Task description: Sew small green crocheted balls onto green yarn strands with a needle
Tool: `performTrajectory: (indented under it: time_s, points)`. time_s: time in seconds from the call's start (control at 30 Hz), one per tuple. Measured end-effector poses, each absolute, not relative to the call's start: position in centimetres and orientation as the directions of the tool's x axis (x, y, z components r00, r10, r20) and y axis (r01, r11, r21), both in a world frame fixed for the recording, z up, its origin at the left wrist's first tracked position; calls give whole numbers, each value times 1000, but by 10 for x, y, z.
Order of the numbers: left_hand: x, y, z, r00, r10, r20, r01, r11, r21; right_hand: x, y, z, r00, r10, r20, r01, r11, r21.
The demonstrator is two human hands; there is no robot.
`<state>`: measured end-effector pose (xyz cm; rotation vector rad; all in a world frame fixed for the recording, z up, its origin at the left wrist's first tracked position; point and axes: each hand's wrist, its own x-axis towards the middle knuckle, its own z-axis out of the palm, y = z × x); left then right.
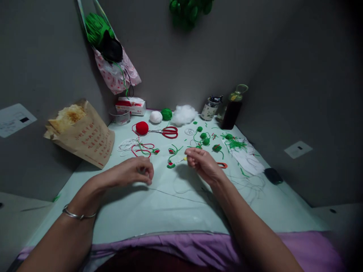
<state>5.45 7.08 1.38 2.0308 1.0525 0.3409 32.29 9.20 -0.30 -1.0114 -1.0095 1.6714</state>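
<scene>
My left hand (135, 172) rests on the pale green table (170, 204), its fingers curled and pinched on a thin thread (176, 194) that runs across the table to the right. My right hand (202, 163) is closed in a pinch on a crochet hook (181, 160) with a yellow handle, whose tip points left at a small green and red crocheted piece (171, 164). A silver bangle (78, 215) sits on my left wrist.
Red scissors (168, 132), a red yarn ball (141, 128), white and green balls, white stuffing (184, 114), several small green crocheted pieces (204, 139), a jar, a dark bottle (231, 109), a paper bag (82, 136) at left, a hanging bag (113, 64).
</scene>
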Motion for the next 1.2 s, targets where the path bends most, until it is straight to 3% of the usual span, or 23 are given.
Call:
performTrajectory:
  time_s: [0.13,0.27,0.43,0.57,0.77,1.03,1.2]
  points:
    - [52,64,1,691,698,-187,623,-443,645,340,100,5,-185,971,-153,-364,-212,-907]
    - [59,60,-7,707,688,-167,610,-472,636,337,97,4,-221,964,-147,-320,-214,-923]
    - [68,63,0,719,695,16,504,-537,676,318,83,1,-291,941,-173,-199,-236,-951]
    - [78,62,3,622,757,197,467,-561,683,300,69,-3,-346,917,-196,-142,-258,-956]
    - [85,61,-3,516,781,351,481,-603,636,291,62,-13,-503,838,-211,-112,-305,-946]
    - [87,60,-1,437,813,386,456,-569,684,295,64,-13,-486,858,-167,-40,-212,-976]
    - [85,60,3,195,923,332,393,-384,835,297,63,-6,-402,910,-103,-107,-158,-982]
